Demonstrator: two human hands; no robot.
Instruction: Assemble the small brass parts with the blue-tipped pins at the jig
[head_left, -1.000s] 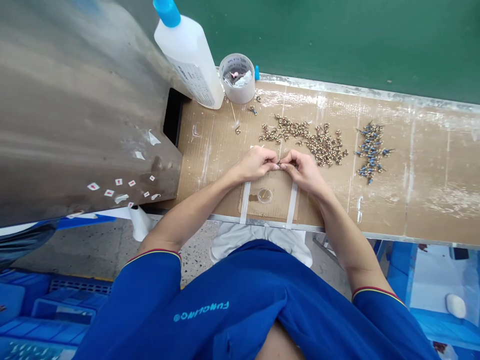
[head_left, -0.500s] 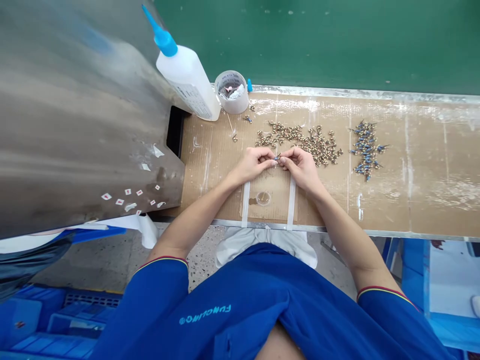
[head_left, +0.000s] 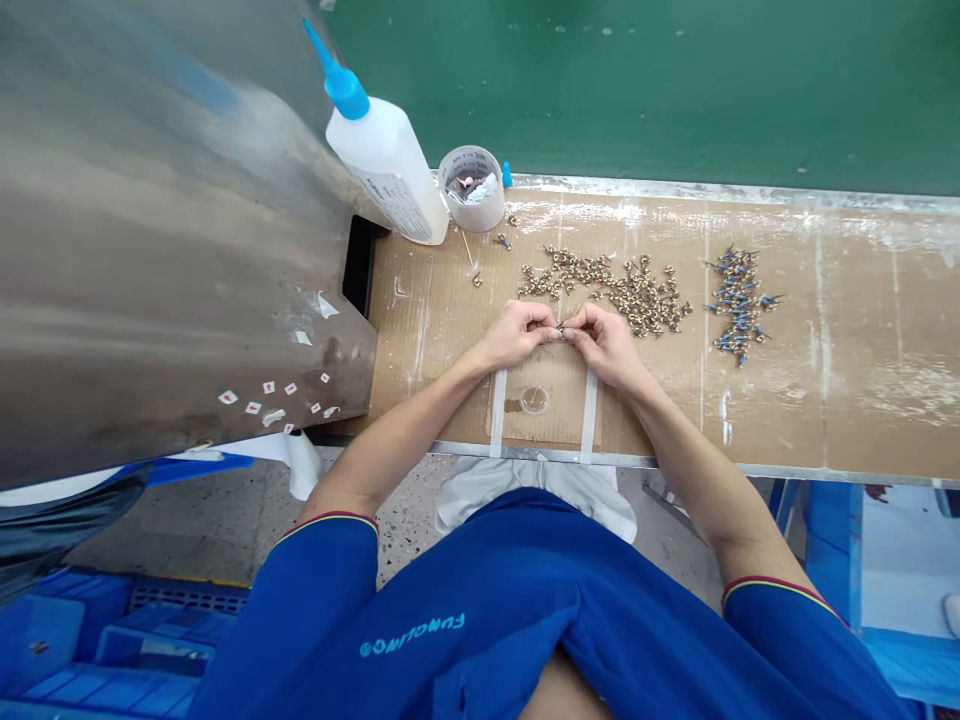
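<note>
My left hand (head_left: 517, 335) and my right hand (head_left: 606, 342) meet over the cardboard-covered bench (head_left: 787, 400), fingertips pinched together on one small metal part (head_left: 559, 327). Just beyond them lies a scatter of several small brass-coloured parts (head_left: 611, 283). Further right sits a smaller heap of blue-tipped parts (head_left: 737, 297). A small clear round dish (head_left: 534, 400) rests on the bench below my hands, between two white tape strips.
A white squeeze bottle with a blue nozzle (head_left: 386, 155) leans at the back left beside a tape roll holding scraps (head_left: 472, 187). A large grey metal housing (head_left: 165, 240) fills the left. Blue crates (head_left: 112, 640) stand on the floor.
My hands stay pinched together on the small part, with only slight finger movement. The camera view shifted a little between frames.
</note>
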